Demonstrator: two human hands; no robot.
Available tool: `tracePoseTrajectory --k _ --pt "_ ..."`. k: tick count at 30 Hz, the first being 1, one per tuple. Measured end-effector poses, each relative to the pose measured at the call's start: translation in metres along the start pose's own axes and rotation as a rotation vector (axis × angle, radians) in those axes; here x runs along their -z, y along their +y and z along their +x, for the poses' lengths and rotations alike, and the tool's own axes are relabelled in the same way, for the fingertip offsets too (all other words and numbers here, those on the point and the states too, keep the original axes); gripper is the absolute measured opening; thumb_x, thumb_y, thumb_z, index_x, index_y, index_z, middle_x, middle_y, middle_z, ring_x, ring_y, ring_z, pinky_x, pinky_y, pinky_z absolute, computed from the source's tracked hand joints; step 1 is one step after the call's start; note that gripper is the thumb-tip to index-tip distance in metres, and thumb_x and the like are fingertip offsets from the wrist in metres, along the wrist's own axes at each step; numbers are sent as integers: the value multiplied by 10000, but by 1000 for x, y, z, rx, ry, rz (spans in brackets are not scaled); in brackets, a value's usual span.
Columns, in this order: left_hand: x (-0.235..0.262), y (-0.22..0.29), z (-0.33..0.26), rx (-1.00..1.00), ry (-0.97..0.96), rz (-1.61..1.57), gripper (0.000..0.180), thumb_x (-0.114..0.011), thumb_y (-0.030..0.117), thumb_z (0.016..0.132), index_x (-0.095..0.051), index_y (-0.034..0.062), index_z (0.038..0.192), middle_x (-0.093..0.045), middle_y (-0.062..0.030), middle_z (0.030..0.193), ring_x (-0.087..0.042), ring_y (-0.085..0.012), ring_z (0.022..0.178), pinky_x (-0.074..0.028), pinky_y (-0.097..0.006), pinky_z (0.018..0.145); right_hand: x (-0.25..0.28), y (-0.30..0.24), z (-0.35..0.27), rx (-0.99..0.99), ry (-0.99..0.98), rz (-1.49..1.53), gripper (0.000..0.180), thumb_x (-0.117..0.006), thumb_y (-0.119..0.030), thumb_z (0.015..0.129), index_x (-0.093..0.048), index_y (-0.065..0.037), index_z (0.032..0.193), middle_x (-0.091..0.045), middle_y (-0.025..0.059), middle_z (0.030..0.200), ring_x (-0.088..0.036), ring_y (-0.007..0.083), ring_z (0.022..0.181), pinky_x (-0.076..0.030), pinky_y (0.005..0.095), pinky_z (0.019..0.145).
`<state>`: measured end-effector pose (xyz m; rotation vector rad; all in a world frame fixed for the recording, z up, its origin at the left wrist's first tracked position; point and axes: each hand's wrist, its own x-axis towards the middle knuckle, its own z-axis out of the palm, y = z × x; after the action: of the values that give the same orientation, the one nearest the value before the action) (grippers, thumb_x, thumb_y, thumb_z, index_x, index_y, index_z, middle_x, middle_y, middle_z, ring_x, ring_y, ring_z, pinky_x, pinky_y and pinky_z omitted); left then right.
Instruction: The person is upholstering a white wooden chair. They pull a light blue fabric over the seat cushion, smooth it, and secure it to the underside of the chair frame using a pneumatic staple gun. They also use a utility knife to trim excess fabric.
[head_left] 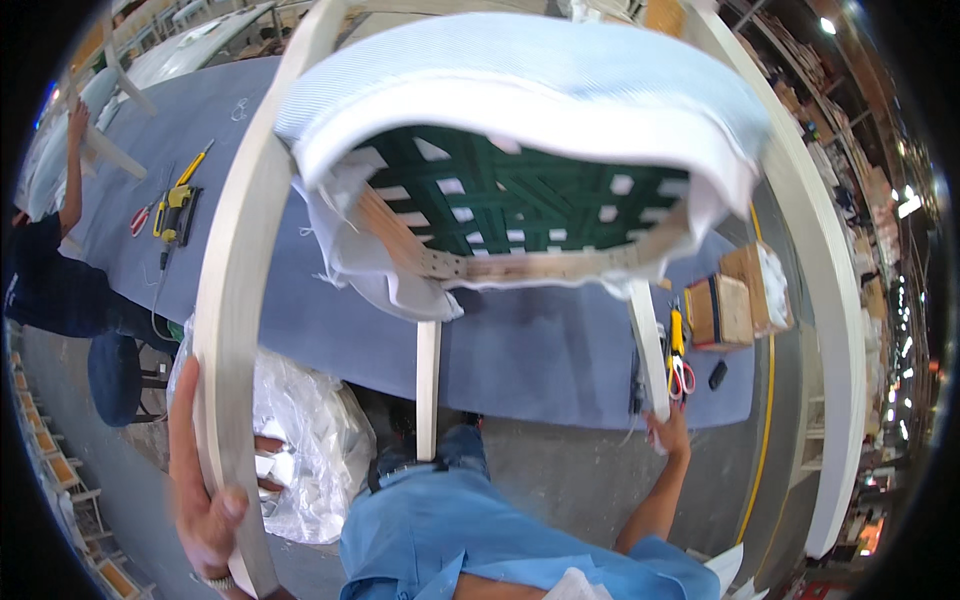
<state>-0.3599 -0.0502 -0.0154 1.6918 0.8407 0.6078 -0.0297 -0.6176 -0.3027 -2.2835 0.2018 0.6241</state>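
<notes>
I hold a pale wooden chair frame tipped up in front of me. Its seat is wrapped in white fabric (520, 90), and green webbing (500, 200) shows on the underside. My left hand (205, 510) grips the long curved back leg (225, 300) near its lower end. My right hand (668, 432) is closed around the end of a short front leg (648, 345). A second short leg (428, 390) hangs free between my hands. The other long curved leg (820, 300) arcs down the right side, with no hand on it.
A blue-grey covered worktable (540, 350) lies behind the chair, holding a yellow power tool (177, 210), cardboard boxes (730, 305) and red-handled scissors (680, 375). A clear plastic bag (300, 430) sits on the floor at lower left. Another person (50, 280) works at the left by a stool (115, 375).
</notes>
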Motion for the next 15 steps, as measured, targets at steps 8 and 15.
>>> tracePoseTrajectory --k 8,15 --pt "-33 49 -17 2 -132 -25 1000 -734 415 879 -209 -32 1603 -588 -328 1303 -690 -289 773 -562 -306 541 -82 46 17 -135 -85 175 411 -813 -177 847 -640 19 1164 -687 105 785 -664 195 623 -544 352 558" --pt "-59 66 -41 85 -163 -56 987 -730 356 889 -180 -21 1616 -608 -234 1227 -627 -232 786 -545 -356 663 -71 -117 13 326 4 4 424 -741 -263 930 -676 -27 1276 -717 224 1161 -729 290 1040 -548 381 895"
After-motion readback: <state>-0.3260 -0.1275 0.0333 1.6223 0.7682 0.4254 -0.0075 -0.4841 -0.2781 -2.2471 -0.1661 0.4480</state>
